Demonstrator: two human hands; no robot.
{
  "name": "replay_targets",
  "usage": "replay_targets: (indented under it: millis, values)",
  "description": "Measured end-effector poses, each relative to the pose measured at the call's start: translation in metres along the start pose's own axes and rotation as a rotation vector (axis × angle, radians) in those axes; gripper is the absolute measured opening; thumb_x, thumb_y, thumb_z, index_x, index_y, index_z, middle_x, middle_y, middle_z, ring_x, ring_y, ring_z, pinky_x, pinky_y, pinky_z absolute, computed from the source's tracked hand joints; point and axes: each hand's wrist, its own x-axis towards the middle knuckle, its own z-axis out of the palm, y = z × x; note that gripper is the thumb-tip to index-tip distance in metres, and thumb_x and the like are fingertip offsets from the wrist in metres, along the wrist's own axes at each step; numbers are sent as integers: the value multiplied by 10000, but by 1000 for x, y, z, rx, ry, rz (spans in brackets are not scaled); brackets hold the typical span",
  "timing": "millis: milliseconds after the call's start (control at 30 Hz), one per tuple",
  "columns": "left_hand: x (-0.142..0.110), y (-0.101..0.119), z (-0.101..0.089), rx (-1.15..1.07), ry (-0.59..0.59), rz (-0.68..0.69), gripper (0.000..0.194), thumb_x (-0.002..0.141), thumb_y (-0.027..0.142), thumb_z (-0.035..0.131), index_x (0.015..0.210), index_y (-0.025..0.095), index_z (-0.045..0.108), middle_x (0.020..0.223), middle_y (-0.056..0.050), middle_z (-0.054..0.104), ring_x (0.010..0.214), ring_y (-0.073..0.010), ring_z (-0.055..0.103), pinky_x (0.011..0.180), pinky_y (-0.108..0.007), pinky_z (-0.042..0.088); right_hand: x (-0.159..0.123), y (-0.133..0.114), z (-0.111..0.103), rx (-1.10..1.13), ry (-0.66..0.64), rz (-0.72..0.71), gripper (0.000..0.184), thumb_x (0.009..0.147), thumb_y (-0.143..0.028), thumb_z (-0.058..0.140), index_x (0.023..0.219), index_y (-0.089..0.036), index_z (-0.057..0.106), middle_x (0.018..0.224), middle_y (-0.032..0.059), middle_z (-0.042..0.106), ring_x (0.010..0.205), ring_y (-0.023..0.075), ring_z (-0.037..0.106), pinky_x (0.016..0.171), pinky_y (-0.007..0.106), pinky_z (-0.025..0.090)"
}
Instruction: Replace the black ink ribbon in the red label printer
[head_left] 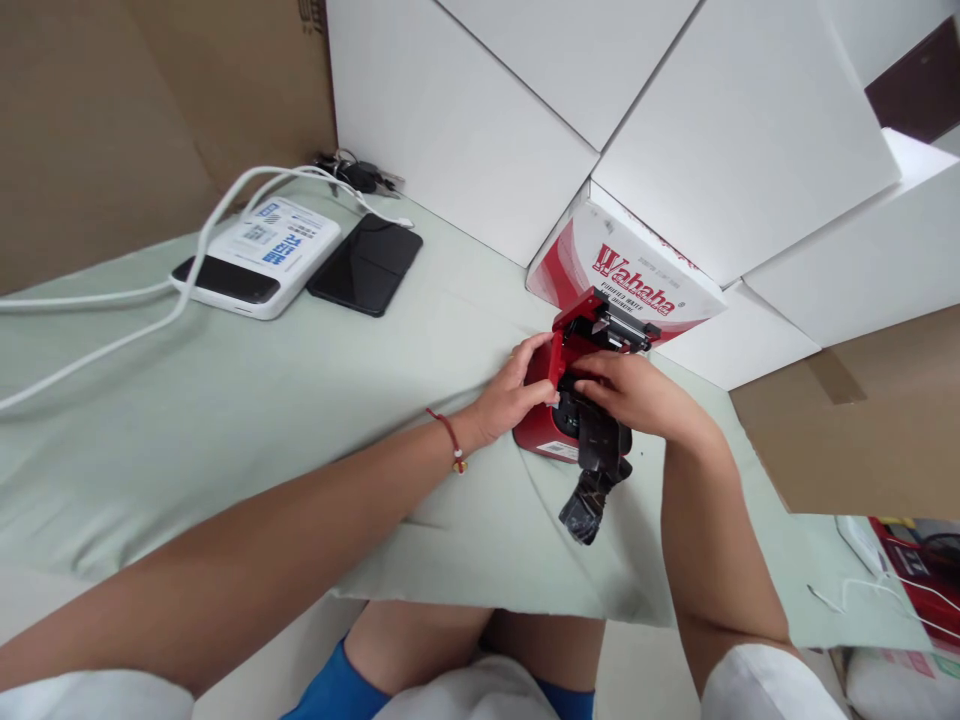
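Note:
A red, box-shaped device (534, 430) that looks like a small label printer stands on the pale green cloth, its lid (581, 312) raised to show a dark roller. My left hand (514, 390) grips its left side, thumb in front and fingers behind. Over the opening, my right hand (630, 390) has its fingers bent into the device, at the top of a black film strip (600, 440). That strip hangs down the front and ends in a crumpled piece (583, 515) on the cloth. The right fingertips are partly hidden.
Behind the device stands a red and white Wahaha carton (630, 270) against stacked white boxes (465, 110). On the left lie a black phone (367, 265), a white power bank (262, 250) with a cable (202, 245), and keys (360, 175). Cardboard (862, 420) borders the right.

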Motion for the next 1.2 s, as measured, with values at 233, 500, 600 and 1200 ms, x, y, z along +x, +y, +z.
replay_targets:
  millis: [233,500,600,1200]
  values:
    - [-1,-5,-1,-24,-9,-10,861,784,247,659,1619,342,474,1586,-57,583,1485,-344,522,1311,-588,394,-15,18,-3,24,910,-27,394,1087,-509,588,1322,-262,787,1403,110,785,1281,288,719,1128,521,559]
    - [0,-5,-2,-12,-30,-12,861,787,262,660,1622,335,463,1617,-65,564,1518,-353,498,1310,-587,395,-31,23,31,37,1004,-138,271,1118,-398,586,1171,-261,814,1230,89,840,1239,259,732,1151,504,556]
    - [1,-5,-2,2,-18,17,859,783,264,667,1617,331,471,1662,-60,534,1569,-355,450,1342,-582,356,-42,12,36,136,681,-194,315,1128,-443,567,1152,-268,828,1163,71,856,1162,243,761,1109,470,587]
    - [1,-3,0,5,1,-3,855,765,246,674,1599,316,497,1576,-68,593,1506,-347,497,1335,-591,361,-38,14,34,301,762,-21,528,1152,-578,453,1450,-252,743,1437,121,775,1375,272,717,1256,512,507]
